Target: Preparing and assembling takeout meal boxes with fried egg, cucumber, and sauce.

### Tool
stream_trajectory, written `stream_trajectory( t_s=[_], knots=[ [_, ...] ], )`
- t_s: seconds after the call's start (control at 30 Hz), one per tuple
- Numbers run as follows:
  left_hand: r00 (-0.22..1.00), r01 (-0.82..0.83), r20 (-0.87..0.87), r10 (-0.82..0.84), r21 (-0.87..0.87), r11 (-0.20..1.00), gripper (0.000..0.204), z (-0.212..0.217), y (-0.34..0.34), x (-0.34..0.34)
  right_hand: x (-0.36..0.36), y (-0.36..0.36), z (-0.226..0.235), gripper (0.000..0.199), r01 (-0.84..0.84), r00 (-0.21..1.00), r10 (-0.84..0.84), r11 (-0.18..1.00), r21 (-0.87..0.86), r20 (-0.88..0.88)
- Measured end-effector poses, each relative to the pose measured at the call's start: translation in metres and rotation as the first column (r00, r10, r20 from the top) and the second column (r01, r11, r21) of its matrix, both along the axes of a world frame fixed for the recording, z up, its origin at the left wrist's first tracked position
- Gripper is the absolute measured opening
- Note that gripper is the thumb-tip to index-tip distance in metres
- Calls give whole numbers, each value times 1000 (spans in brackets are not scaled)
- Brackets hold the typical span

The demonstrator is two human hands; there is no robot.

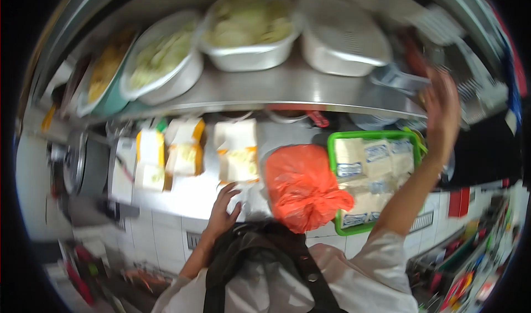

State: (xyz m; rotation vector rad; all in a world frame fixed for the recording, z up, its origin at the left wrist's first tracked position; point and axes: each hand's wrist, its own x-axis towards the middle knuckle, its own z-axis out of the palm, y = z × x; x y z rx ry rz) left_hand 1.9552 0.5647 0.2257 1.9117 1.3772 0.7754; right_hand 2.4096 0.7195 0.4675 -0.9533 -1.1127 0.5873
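My left hand (pixel 222 212) is at the front edge of the steel counter, its fingers apart and holding nothing. Just beyond it stands an opened white-and-yellow paper food box (pixel 237 152) with pale food inside. Two similar boxes, a middle one (pixel 184 149) and a left one (pixel 150 161), stand farther left. My right arm stretches up to the right end of the shelf, where my right hand (pixel 441 100) is smeared by motion. It is beside a clear plastic container (pixel 402 80) and a blurred reddish thing (pixel 415 57); whether it grips either cannot be made out.
A knotted orange plastic bag (pixel 301 183) sits right of the boxes, next to a green basket (pixel 332 152) of white printed packets. Along the shelf (pixel 265 89) stand white tubs of shredded pale vegetable (pixel 249 22), a lidded tub (pixel 345 36) and a tub of yellowish food (pixel 105 69).
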Motion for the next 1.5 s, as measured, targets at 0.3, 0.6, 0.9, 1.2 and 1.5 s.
stream_trajectory(
  t_s=[0.3, 0.6, 0.9, 1.2, 1.5],
  knots=[
    [903, 163, 383, -196, 116, 980, 51, 74, 33, -11, -223, -92, -157, 33, -903, 402, 455, 54, -426, -794],
    [416, 233, 859, 297, -417, 879, 71, 32, 18, -118, -370, -50, -202, 35, -614, 686, 413, -114, -781, -599],
    [441, 59, 804, 398, -469, 881, 65, -20, -6, -172, -320, 161, -267, 29, 83, -207, 173, 984, -159, 963],
    [26, 138, 848, 530, -528, 838, 46, -25, 33, -136, -337, 199, -276, 51, -132, 88, -14, 991, 26, 996],
    [-139, 310, 708, 692, -633, 709, 43, -74, 144, -56, -322, 204, -277, 26, -230, 3, -8, 973, 8, 1000]
  ],
)
